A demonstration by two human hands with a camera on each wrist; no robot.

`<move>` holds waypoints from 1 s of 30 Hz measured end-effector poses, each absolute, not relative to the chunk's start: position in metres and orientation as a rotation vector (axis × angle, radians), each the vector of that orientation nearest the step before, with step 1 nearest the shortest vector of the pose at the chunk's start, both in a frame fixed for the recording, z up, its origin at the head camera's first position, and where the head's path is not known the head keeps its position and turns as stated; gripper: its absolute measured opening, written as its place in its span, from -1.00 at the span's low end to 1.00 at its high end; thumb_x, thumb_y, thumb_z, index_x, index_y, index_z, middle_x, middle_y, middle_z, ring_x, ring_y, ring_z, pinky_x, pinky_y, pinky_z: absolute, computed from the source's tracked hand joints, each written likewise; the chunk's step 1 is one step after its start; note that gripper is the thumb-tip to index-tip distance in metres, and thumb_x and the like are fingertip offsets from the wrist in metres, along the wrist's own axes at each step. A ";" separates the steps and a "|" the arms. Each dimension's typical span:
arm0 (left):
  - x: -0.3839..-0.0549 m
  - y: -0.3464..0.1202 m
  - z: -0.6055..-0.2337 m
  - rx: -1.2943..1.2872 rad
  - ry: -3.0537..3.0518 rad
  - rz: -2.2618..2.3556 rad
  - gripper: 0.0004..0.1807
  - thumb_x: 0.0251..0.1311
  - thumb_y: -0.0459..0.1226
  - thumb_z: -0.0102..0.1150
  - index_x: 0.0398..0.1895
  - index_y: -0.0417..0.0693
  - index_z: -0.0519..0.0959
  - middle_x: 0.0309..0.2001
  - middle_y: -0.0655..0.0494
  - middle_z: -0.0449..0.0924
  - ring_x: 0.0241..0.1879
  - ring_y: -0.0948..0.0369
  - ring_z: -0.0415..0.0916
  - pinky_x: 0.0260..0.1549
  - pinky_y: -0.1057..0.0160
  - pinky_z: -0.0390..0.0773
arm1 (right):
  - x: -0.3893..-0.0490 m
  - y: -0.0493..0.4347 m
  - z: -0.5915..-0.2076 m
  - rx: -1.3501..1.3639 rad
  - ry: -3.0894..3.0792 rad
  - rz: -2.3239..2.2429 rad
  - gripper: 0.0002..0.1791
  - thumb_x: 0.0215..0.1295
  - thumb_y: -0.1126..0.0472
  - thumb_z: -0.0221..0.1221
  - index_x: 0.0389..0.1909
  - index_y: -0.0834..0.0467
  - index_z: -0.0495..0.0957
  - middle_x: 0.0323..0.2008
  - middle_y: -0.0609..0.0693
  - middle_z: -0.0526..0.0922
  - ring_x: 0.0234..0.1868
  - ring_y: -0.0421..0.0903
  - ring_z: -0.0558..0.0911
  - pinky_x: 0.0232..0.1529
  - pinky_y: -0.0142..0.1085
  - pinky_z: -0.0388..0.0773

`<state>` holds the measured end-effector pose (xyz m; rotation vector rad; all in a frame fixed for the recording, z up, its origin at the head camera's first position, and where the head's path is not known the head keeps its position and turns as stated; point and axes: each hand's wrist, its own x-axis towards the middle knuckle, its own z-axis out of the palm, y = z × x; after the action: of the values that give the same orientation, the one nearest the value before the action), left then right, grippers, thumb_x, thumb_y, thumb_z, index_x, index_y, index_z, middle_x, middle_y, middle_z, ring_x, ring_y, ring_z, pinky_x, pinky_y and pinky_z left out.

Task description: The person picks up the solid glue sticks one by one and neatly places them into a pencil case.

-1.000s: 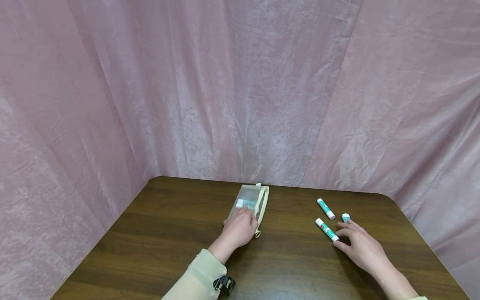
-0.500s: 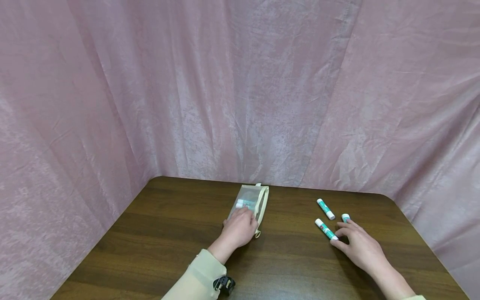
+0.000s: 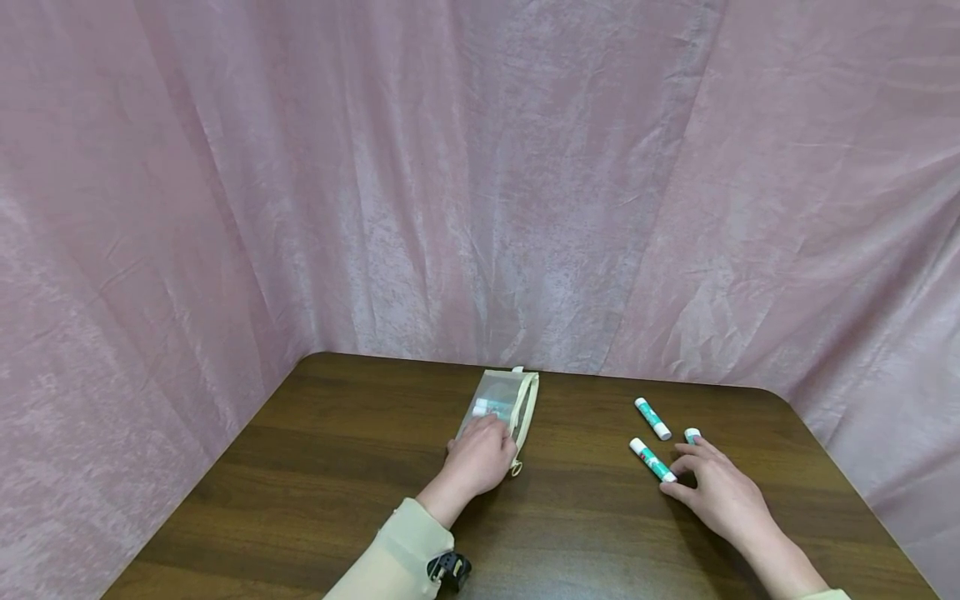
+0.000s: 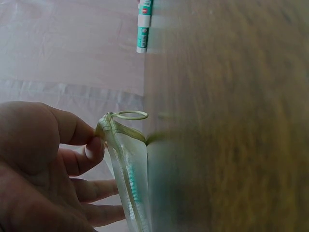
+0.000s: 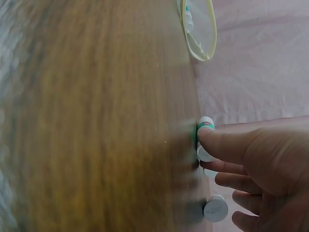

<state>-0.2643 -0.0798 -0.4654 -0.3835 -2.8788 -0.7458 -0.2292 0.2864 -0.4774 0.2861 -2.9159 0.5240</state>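
My left hand [image 3: 482,457] pinches the near corner of a see-through zipper pouch [image 3: 501,384] with a cream edge. White and teal glue sticks [image 3: 491,407] show through its mesh; how many cannot be told. On the right, my right hand [image 3: 726,498] pinches the near end of a glue stick [image 3: 649,458] between thumb and index finger. That stick lies on the table. In the right wrist view the thumb [image 5: 227,144] covers part of it. Another glue stick [image 3: 652,418] lies behind it. A third glue stick [image 3: 692,434] is partly hidden by the right fingers.
The brown wooden table [image 3: 322,467] carries all of these. Pink curtains [image 3: 480,183] hang behind and at both sides. A dark device [image 3: 450,571] is strapped at the left sleeve [image 3: 412,542]. A pull ring [image 4: 131,115] hangs from the pouch's zipper.
My right thumb has moved slightly left and closed onto the end of the near glue stick, which has shifted very little. The left hand and pouch have stayed in place.
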 end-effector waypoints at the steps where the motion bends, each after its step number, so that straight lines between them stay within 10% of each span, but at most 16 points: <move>1: -0.264 -0.080 -0.465 -0.384 -2.877 -0.747 -0.74 0.49 -0.29 0.12 -0.46 0.02 0.50 0.10 -0.01 0.68 0.28 -0.07 0.54 0.01 -0.55 0.53 | -0.229 0.286 -0.477 0.286 -2.917 0.523 -0.78 0.28 -0.01 0.56 -0.20 0.01 0.83 0.39 0.33 0.60 0.59 0.44 0.30 0.07 0.51 0.54; 30: -0.264 -0.081 -0.469 -0.386 -2.859 -0.740 -0.73 0.49 -0.27 0.12 -0.48 0.04 0.49 0.03 0.03 0.67 0.19 -0.04 0.56 -0.04 -0.48 0.56 | -0.226 0.275 -0.476 0.282 -2.714 0.517 -0.90 0.40 0.16 0.49 -0.16 0.08 0.82 0.20 0.26 0.75 0.45 0.42 0.51 0.13 0.45 0.56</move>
<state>-0.2640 -0.0813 -0.4688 -0.3865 -2.8588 -0.7397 -0.2258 0.2748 -0.4760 0.2822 -2.7141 0.5172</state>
